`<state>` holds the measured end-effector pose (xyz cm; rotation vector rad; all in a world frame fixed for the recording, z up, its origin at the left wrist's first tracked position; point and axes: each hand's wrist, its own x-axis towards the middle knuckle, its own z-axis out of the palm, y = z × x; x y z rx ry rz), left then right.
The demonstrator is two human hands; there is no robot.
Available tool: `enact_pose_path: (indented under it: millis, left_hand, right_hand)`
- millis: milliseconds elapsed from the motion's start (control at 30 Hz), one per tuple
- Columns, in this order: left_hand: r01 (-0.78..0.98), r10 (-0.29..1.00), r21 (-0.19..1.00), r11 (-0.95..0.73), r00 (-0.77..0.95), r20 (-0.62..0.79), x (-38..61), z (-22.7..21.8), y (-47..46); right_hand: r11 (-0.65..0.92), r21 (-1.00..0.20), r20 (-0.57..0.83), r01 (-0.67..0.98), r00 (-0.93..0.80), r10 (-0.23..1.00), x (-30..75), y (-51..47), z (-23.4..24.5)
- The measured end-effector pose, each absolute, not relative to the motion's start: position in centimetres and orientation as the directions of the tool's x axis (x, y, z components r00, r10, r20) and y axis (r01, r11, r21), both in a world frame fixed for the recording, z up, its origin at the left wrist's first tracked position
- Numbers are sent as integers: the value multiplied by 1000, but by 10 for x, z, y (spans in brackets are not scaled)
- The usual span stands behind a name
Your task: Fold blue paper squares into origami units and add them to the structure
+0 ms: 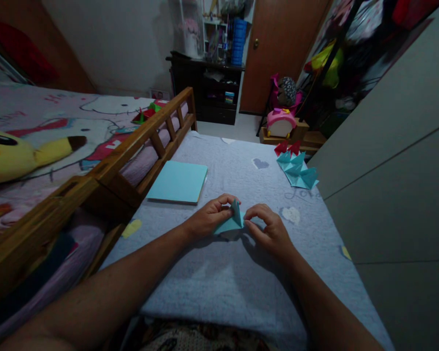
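Between my two hands is a piece of folded blue paper (229, 224), with one flap standing upright. My left hand (214, 214) pinches it from the left, thumb in front and fingers behind the raised flap. On the other side, my right hand (269, 226) has its thumb and forefinger pressed at the paper's right tip. A square stack of blue paper (179, 181) lies flat to the left. Finished-looking folded blue paper shapes (296, 170) sit at the right, with red folded paper (287, 147) just behind them.
Everything rests on a bed-like surface under a pale blue cloth (234, 287). A wooden rail (142, 141) runs along its left, beyond which lies a yellow plush toy (18, 156). A pale cabinet (398, 161) borders the right. Farther back stand a dark cabinet (205, 109) and a pink toy (281, 123).
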<state>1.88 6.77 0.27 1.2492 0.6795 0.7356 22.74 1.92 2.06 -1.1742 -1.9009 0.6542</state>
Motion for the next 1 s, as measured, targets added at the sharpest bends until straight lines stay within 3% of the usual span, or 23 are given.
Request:
enact_pose_path:
  millis: [167, 333, 467, 800, 1000]
  left_hand:
    - [-164, 755, 968, 188, 654, -36, 20, -1, 69]
    - [-102, 810, 993, 64, 586, 8, 19, -1, 68]
    - [-42, 820, 999, -16, 571, 38, 20, -2, 67]
    - [-74, 829, 997, 7, 558, 36, 22, -4, 67]
    - [62, 902, 946, -319, 325, 284, 20, -10, 70]
  right_hand:
    - [274, -892, 207, 361, -213, 955, 223, 22, 9]
    - [360, -875, 239, 323, -359, 902, 219, 23, 7]
    - [393, -857, 266, 333, -368, 891, 221, 22, 11]
    - [441, -847, 290, 299, -436, 852, 226, 22, 14]
    - [231, -941, 197, 249, -151, 969, 231, 31, 7]
